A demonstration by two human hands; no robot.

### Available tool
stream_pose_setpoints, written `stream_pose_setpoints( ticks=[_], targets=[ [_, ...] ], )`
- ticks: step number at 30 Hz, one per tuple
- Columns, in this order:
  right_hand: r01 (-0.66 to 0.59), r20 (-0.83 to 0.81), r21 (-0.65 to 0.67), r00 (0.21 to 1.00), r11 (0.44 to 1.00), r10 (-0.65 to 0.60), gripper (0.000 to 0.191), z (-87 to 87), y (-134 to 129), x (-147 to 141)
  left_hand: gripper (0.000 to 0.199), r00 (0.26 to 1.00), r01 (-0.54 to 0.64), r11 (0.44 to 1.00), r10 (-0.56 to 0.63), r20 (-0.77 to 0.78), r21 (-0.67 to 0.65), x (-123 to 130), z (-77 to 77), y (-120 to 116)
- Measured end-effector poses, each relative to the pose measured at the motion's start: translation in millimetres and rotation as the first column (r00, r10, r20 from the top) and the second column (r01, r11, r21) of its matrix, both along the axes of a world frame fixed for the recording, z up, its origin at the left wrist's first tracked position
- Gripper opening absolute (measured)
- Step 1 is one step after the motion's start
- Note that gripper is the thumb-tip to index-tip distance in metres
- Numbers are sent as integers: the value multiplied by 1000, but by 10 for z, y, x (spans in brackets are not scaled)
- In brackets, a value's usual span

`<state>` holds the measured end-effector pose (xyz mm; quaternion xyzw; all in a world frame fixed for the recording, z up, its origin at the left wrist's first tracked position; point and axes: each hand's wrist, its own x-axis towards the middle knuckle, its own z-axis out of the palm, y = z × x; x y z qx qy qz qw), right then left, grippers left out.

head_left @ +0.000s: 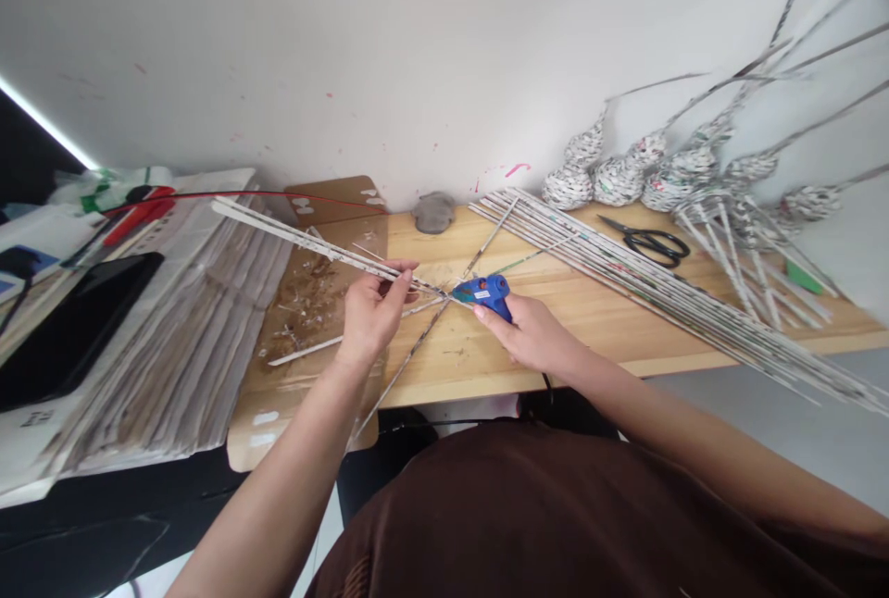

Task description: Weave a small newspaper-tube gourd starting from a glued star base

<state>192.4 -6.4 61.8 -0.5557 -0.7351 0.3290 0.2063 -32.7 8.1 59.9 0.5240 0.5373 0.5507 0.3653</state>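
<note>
In the middle of the wooden table, my right hand (532,331) grips a blue glue gun (492,294) by its handle. Its tip points left, at the spot where several rolled newspaper sticks cross. My left hand (375,309) pinches a pair of long paper sticks (298,237) that slant up to the left, their near ends close to the nozzle. Other crossed paper sticks (411,359) fan out from that same spot over the tabletop. Whether the nozzle touches the paper is too small to tell.
A bundle of paper sticks (611,274) lies at the right, beside black scissors (649,242). Woven paper gourds (618,180) stand along the wall. At the left are a stained brown board (333,195), stacked paper (187,348) and a black phone (76,334). A grey lump (433,212) sits at the back.
</note>
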Motion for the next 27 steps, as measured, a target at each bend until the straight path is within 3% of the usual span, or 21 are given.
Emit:
stream_pose_setpoints(
  ticks=[6,13,27],
  targets=[
    [-12,62,63,998,998,8,33,-51,20,1,38,995,-26,1000,27,-99,10,11,-63,41],
    [-13,85,100,996,995,4,33,-89,28,18,39,994,-23,1000,24,-102,7,2,-88,52],
    [-29,256,98,967,995,3,37,36,31,-34,35,974,-15,999,25,-226,47,-30,-138,44]
  ],
)
